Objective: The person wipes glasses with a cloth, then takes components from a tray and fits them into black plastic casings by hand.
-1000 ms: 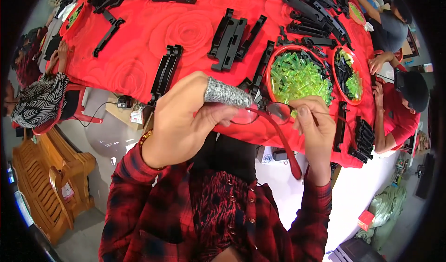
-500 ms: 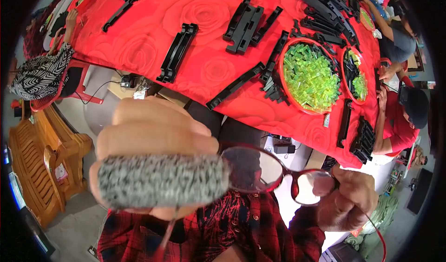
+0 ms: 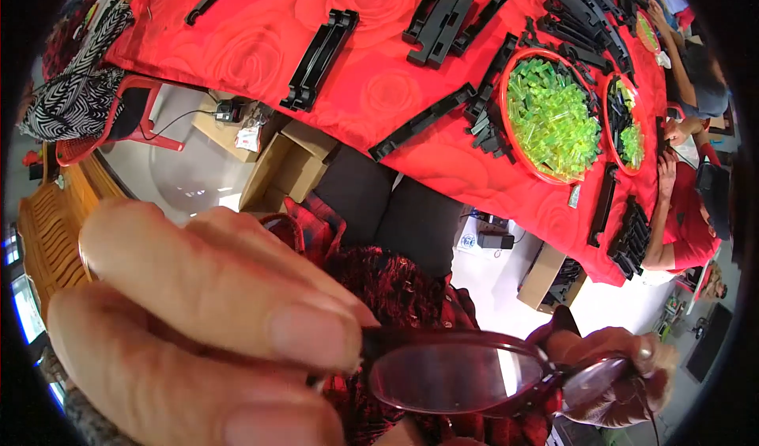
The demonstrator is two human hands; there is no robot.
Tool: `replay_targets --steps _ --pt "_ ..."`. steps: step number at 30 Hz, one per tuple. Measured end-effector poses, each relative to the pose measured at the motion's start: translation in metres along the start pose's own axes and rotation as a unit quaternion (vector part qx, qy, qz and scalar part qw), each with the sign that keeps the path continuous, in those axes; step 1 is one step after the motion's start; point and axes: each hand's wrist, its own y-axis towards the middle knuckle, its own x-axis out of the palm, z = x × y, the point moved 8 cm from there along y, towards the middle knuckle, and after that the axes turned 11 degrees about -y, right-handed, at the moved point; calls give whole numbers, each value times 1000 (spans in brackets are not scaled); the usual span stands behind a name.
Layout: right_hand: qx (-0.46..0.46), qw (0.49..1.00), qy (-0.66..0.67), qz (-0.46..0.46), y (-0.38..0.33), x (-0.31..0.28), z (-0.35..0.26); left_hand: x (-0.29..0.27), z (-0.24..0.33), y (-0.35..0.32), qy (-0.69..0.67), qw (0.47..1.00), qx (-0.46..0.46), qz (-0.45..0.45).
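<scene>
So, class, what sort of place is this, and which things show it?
Likely an informal workroom, perhaps in a home: a red-covered table bears black parts and a basket of green pieces, people are at its edges, and a wooden seat stands nearby.

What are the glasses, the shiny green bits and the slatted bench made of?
The glasses look dark red and glossy, so maybe plastic; their see-through lenses could be glass or plastic. The green bits seem clear, shiny plastic, because light glows through. The slatted bench looks like varnished wood: golden brown.
</scene>
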Motion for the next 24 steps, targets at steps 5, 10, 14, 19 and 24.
replay_targets --steps 5,10,14,19,24 --pt "103 831 542 -71 53 34 -13 -34 -16 3 -121 979 153 67" --pt "110 787 605 -53 48 32 -21 5 -37 9 -136 982 119 62" --pt "131 684 683 -219 54 40 -25 -8 -46 13 -144 983 95 69" --pt "19 704 709 -38 67 42 -40 -7 -43 15 -167 982 66 60" --pt "9 779 623 72 65 45 -34 18 -33 1 -197 978 38 52"
